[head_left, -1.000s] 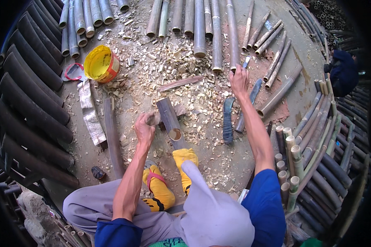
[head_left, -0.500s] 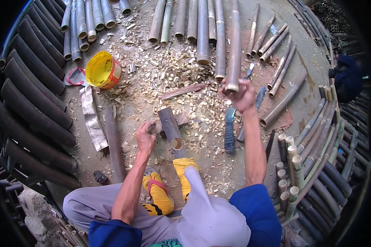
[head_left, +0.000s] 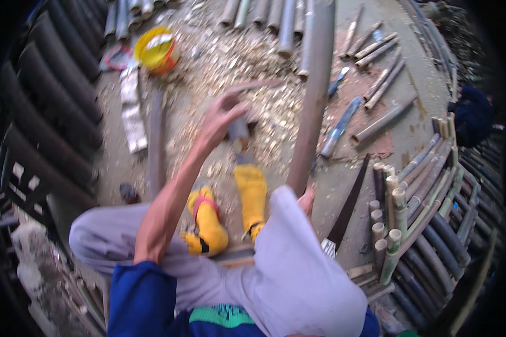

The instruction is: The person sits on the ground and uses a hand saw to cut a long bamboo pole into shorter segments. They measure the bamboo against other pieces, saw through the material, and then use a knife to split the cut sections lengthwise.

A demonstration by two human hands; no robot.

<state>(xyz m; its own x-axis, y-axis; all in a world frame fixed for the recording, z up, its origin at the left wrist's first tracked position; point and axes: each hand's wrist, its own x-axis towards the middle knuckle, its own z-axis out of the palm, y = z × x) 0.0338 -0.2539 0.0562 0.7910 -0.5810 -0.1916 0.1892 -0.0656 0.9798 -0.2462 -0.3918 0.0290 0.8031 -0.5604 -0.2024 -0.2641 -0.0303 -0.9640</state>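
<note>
A long brown bamboo pole [head_left: 312, 106] stands slanted beside my right knee. My right hand [head_left: 307, 201] is closed around its lower end, partly hidden behind the knee. Fingers spread, my left hand [head_left: 224, 117] reaches forward above the shavings and holds nothing that I can see; it is slightly blurred. Just below its fingers, a short dark bamboo piece [head_left: 239, 133] sits in front of my yellow-socked feet [head_left: 251, 194]. A reddish-brown strip [head_left: 258, 84] lies just beyond my left fingertips.
Pale bamboo shavings [head_left: 208, 67] cover the middle floor. A yellow bucket [head_left: 152, 51] stands at far left. To the right lie a dark-bladed saw [head_left: 349, 205], a long bluish tool [head_left: 342, 126] and upright bamboo pieces [head_left: 399, 202]. Dark curved bamboo lengths [head_left: 56, 118] line the left; a person [head_left: 472, 115] is at far right.
My right hand has lowered the pole towards my right knee. My left hand has moved forward and its fingers have opened. The view has shifted, and my right knee has come up.
</note>
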